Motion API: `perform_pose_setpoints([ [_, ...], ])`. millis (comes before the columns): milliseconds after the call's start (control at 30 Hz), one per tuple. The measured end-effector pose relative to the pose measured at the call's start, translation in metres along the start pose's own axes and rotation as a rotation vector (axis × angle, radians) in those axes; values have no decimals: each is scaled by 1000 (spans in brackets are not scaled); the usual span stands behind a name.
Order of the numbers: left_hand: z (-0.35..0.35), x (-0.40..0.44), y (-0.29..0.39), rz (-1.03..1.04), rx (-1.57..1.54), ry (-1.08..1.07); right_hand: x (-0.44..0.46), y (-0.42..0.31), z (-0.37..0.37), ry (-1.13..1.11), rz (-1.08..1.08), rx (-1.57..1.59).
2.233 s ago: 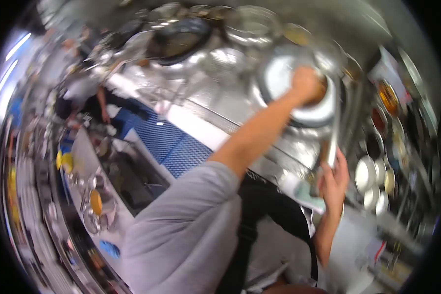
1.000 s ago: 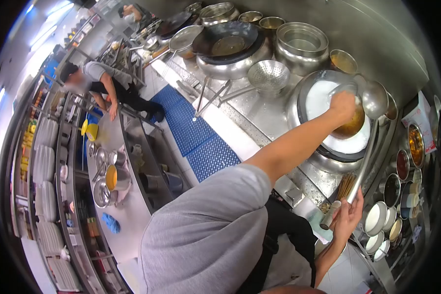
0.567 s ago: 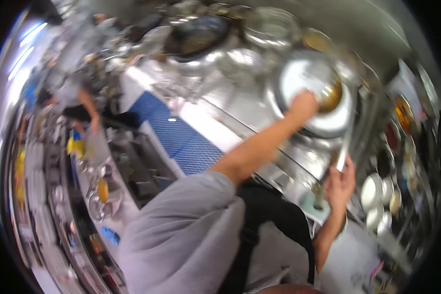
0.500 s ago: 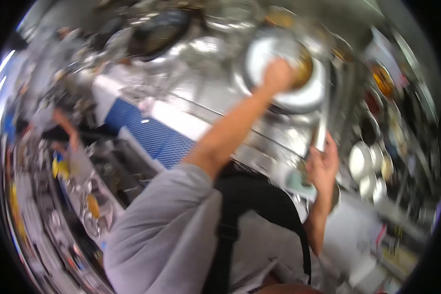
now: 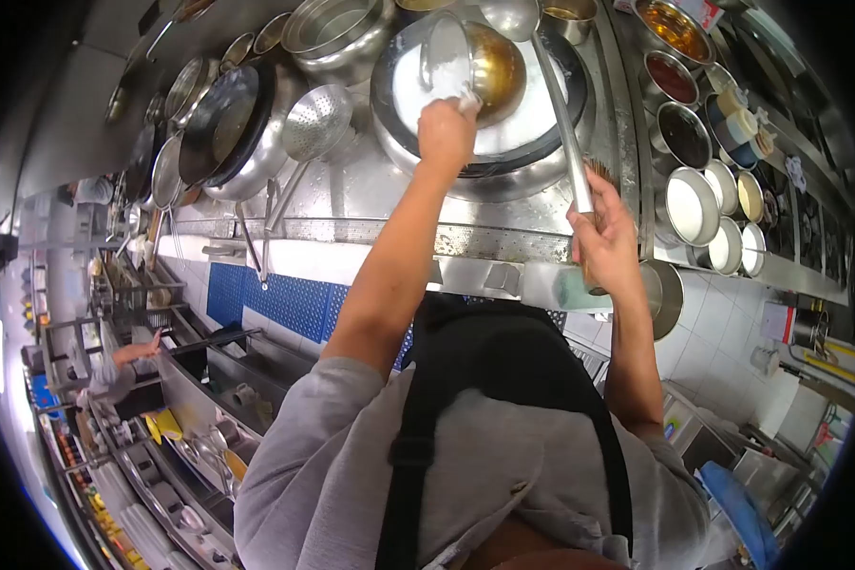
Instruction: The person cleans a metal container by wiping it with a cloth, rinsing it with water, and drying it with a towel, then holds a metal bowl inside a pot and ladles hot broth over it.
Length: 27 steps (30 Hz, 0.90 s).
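Note:
My left hand (image 5: 446,135) reaches to a dark-rimmed round stove opening (image 5: 399,147), its fingers closed at a scrap of whitish cloth (image 5: 468,101). Just beyond the fingers is a shiny golden-brown rounded metal vessel (image 5: 500,76), with a blurred pale ring shape beside it; whether the hand grips the vessel through the cloth is hard to see. Bright white fills the space around the vessel. My right hand (image 5: 606,233) is wrapped round the long handle of a ladle (image 5: 562,114). The ladle's bowl lies at the far side of the opening.
A perforated skimmer (image 5: 317,123) and dark woks (image 5: 220,133) lie to the left. Behind stands a large steel pot (image 5: 337,28). Sauce and seasoning containers (image 5: 691,204) line the right shelf. At the far left, another person's arm (image 5: 135,353) shows above a counter.
The view has turned and become sharper. Both hands appear further left in the picture; the right one still holds the ladle, and the left one stays over the stove opening.

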<state>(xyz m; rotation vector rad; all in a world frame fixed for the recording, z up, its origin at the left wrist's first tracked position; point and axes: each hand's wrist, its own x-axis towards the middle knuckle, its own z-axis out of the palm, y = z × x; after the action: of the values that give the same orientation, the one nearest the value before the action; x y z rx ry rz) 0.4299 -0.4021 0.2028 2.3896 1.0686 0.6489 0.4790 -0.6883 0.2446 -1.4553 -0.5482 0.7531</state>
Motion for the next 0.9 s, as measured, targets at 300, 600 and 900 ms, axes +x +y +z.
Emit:
perform_pose_setpoints([
  [300,-15,119,33,-23,50,-53,-37,-1,-19,82,34,-18],
  [600,-19,73,11,64,218,-86,69,19,-27,152,12,-714],
  [900,-42,67,3,181,278,-55,70,27,-25,-40,347,367],
])
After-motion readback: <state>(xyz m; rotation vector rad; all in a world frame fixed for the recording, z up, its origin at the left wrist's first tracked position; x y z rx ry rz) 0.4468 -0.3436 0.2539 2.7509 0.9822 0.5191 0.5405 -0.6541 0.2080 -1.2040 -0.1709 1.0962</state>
